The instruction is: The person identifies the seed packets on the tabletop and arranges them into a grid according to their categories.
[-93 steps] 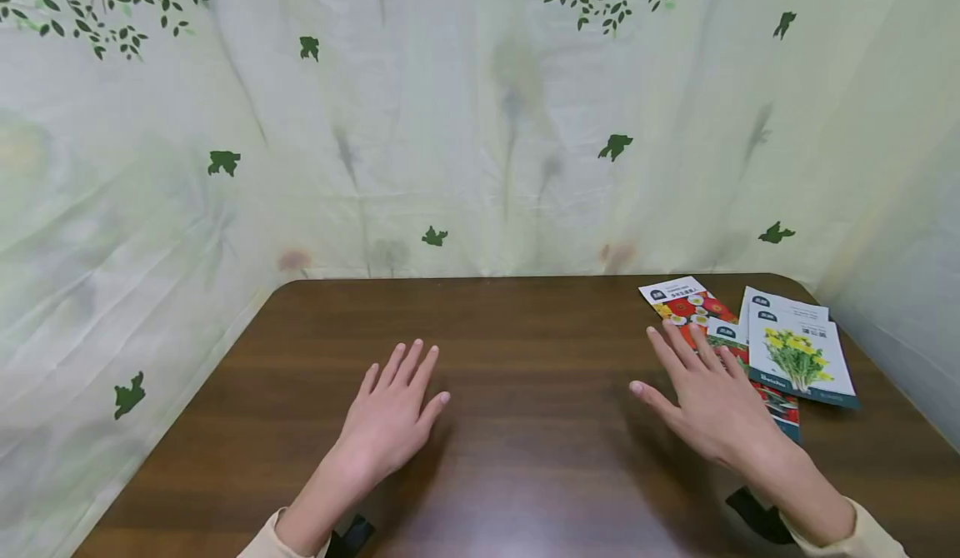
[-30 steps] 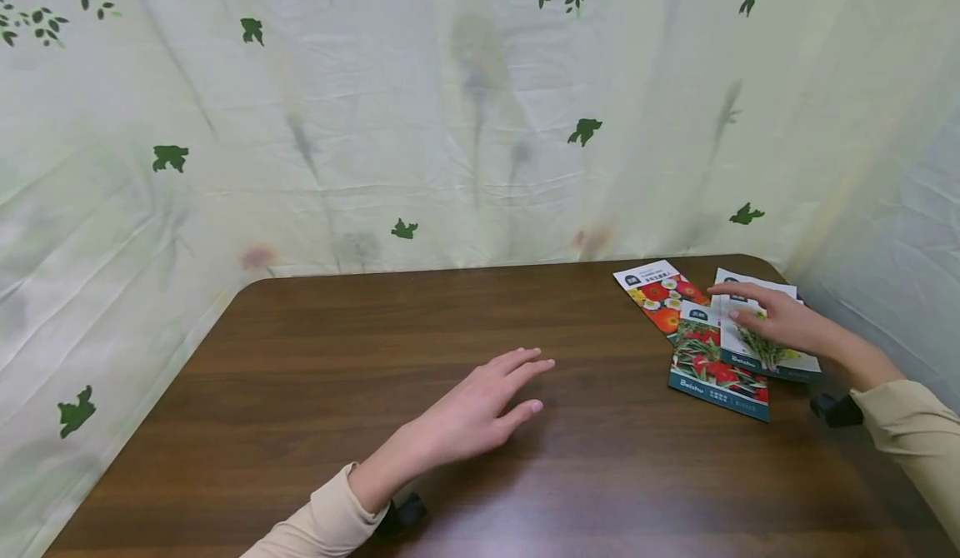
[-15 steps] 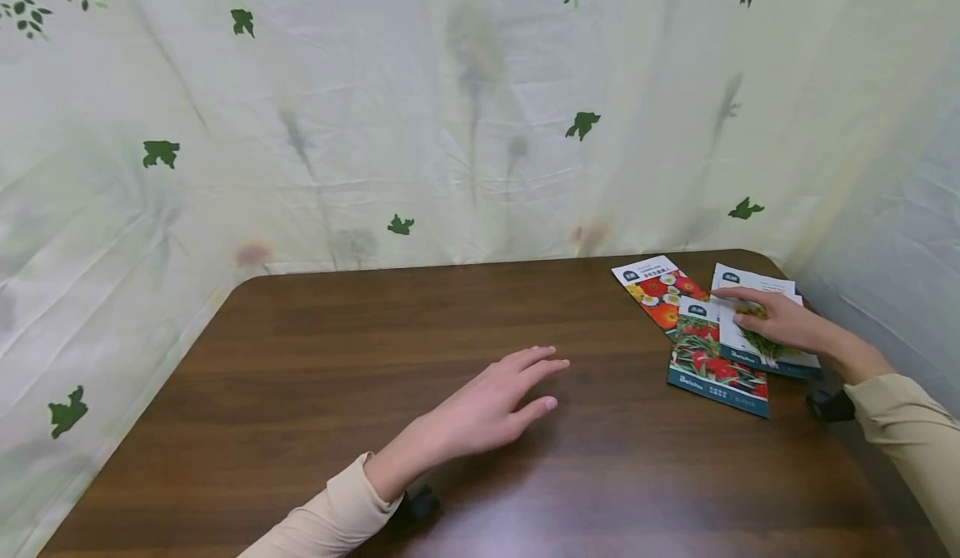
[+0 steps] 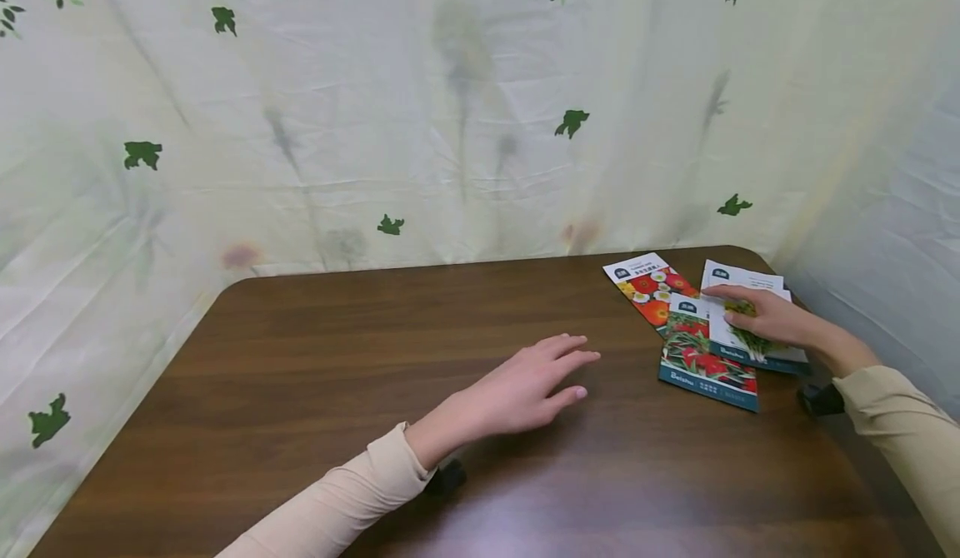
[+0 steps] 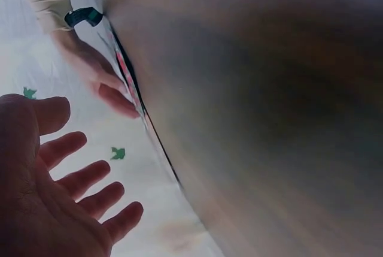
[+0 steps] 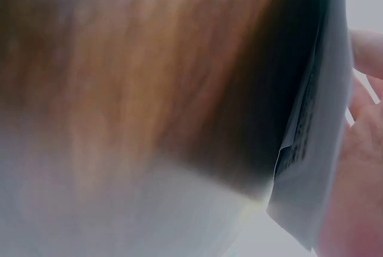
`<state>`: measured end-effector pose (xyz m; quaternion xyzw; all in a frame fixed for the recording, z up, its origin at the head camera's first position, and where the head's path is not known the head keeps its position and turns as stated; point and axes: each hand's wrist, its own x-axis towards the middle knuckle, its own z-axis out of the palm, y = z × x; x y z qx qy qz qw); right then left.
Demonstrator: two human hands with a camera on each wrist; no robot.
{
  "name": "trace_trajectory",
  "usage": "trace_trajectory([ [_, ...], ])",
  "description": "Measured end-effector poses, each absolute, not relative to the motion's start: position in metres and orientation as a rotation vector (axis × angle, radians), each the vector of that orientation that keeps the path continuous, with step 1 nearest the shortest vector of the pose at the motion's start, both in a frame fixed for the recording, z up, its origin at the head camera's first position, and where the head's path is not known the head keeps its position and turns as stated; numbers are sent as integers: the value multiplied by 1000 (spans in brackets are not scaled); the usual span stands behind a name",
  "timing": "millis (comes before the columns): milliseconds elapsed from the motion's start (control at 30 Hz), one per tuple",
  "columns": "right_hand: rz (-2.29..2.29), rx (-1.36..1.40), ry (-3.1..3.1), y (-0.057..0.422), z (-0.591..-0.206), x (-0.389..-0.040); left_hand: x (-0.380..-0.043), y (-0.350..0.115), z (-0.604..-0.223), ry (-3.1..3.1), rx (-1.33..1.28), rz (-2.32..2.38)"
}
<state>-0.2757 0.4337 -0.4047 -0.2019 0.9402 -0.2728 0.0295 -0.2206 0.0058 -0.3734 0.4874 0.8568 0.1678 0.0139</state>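
Note:
In the head view my right hand (image 4: 776, 318) rests over the top seed packet (image 4: 720, 337), which shows a bunch of green stems and yellow flowers. Its fingers reach toward the packet's left side, with the thumb on the front. In the right wrist view a packet (image 6: 326, 131) stands edge-on in front of the hand. Part of another white packet (image 4: 738, 275) shows behind. To the left lie a packet with red chilli-like pods (image 4: 708, 358) and a flower packet (image 4: 652, 287), overlapping. My left hand (image 4: 517, 387) hovers over the table, fingers loosely spread, holding nothing.
The brown wooden table (image 4: 337, 358) has a rounded far edge. A pale cloth backdrop (image 4: 450, 125) printed with leaves hangs behind it and along both sides. A black band (image 4: 821, 400) sits on my right wrist, another (image 4: 447, 476) on the left.
From both hands held apart over the table, the right hand has moved onto the top packet and stayed there. My left hand has drifted right, toward the packets. The view has shifted slightly.

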Motion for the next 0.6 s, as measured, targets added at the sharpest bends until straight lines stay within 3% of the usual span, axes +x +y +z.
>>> trace_trajectory([
  [600,-858,-641,2891,434,-405,-277,-251,86,-378,2487,1590,454],
])
